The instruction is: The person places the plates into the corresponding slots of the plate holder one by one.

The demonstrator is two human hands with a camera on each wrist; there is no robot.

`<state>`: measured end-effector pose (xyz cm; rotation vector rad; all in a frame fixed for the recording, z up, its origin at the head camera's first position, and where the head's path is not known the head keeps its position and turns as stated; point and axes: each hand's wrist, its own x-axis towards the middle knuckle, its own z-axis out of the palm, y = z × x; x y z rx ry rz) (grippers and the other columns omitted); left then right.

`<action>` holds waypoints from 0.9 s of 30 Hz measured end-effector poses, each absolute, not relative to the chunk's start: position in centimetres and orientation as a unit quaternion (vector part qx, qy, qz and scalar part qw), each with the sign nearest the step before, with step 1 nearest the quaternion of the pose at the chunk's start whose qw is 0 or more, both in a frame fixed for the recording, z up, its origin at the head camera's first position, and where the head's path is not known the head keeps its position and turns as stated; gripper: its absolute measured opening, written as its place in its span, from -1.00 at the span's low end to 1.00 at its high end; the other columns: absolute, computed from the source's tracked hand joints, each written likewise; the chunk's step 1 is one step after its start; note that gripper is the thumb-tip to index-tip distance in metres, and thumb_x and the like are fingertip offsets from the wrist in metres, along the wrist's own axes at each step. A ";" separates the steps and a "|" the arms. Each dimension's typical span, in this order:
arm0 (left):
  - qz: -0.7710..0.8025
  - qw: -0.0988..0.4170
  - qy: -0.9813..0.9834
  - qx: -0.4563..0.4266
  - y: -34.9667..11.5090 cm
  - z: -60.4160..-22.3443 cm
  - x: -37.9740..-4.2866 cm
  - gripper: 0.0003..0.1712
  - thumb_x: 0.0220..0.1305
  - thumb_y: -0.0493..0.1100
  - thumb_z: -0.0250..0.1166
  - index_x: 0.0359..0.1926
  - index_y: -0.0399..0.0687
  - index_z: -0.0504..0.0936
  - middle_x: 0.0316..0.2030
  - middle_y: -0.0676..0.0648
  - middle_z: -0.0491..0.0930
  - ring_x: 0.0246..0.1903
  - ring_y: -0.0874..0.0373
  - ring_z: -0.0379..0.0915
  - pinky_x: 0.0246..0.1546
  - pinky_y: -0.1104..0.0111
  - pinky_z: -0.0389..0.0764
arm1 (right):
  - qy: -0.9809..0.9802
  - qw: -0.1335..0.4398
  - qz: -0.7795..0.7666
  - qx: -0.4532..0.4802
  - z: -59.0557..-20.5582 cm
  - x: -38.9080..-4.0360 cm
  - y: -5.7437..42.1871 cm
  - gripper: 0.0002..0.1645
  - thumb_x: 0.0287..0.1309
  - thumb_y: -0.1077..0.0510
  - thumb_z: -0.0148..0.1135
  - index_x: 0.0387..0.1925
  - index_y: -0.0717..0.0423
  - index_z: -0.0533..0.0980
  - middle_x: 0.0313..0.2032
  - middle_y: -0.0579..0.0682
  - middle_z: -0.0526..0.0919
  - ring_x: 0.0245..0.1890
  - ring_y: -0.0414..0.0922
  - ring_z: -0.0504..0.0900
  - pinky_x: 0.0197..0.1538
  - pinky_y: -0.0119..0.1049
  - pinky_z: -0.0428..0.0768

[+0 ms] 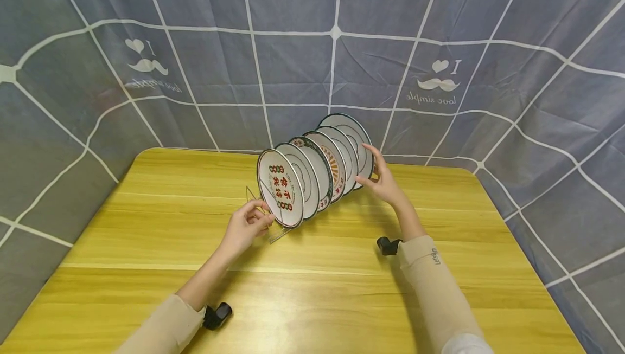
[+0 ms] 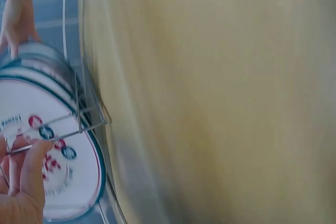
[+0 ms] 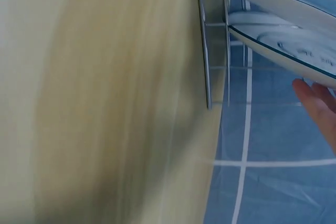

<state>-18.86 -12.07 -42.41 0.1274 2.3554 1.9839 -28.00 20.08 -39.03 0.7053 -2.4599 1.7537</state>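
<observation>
Several round white plates with dark rims stand tilted in a row in a wire dish rack (image 1: 278,236). The front plate (image 1: 280,188) carries red and green print. My left hand (image 1: 248,226) is at the rack's near end, and its thumb and fingers pinch a thin rack wire (image 2: 68,134) before that plate. At the far end, my right hand (image 1: 388,183) has its fingers spread beside the rearmost plate (image 1: 337,121). In the right wrist view, the fingertips (image 3: 304,90) are against or very near the back of the last plate (image 3: 283,59).
The rack stands on a yellow wood-grain table (image 1: 303,300), towards its back edge. A grey curtain (image 1: 293,72) with white lines hangs behind and at both sides. Black wrist cameras (image 1: 217,316) sit at both sleeves.
</observation>
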 end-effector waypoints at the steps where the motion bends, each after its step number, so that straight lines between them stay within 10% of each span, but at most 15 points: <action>1: 0.648 0.033 0.760 0.042 -11.7 -42.5 -18.5 -0.72 0.15 -0.33 0.25 -0.13 -0.39 0.43 -0.51 -0.09 0.51 -0.51 0.21 0.45 -0.27 0.17 0.61 | -0.793 0.017 0.564 0.230 -39.2 -28.4 20.4 -0.07 0.07 0.46 0.15 0.36 0.09 -0.11 0.39 0.17 -0.25 0.25 0.38 0.05 -0.05 0.23 0.42; 10: 0.643 0.017 0.762 0.083 -10.9 -42.7 -17.9 -0.72 0.12 -0.34 0.27 -0.15 -0.38 0.46 -0.51 -0.14 0.52 -0.51 0.13 0.48 -0.35 0.20 0.63 | -0.811 0.021 0.549 0.200 -39.2 -28.5 20.8 -0.07 0.10 0.39 0.18 0.38 -0.01 -0.08 0.38 0.15 -0.16 0.23 0.38 0.10 0.09 0.25 0.31; 19: 0.529 -0.162 0.826 0.112 -14.3 -41.2 -20.6 -0.68 0.00 -0.32 0.39 -0.18 -0.33 0.55 -0.53 -0.13 0.51 -0.50 0.23 0.39 -0.49 0.49 0.51 | -0.779 0.328 0.510 0.160 -35.6 -21.6 15.2 -0.38 -0.11 0.54 0.25 0.07 0.50 0.29 -0.03 0.45 0.35 -0.02 0.27 0.37 0.08 0.09 0.37; 27: 0.524 -0.063 0.830 0.179 -16.4 -40.9 -23.4 -0.57 0.11 -0.37 0.28 0.04 -0.35 0.46 -0.11 -0.33 0.51 -0.11 -0.16 0.43 -0.05 0.05 0.46 | -0.699 0.327 0.573 0.274 -38.3 -18.4 9.5 -0.45 -0.09 0.51 0.22 0.03 0.50 0.32 -0.07 0.42 0.41 -0.05 0.12 0.47 0.07 -0.20 0.47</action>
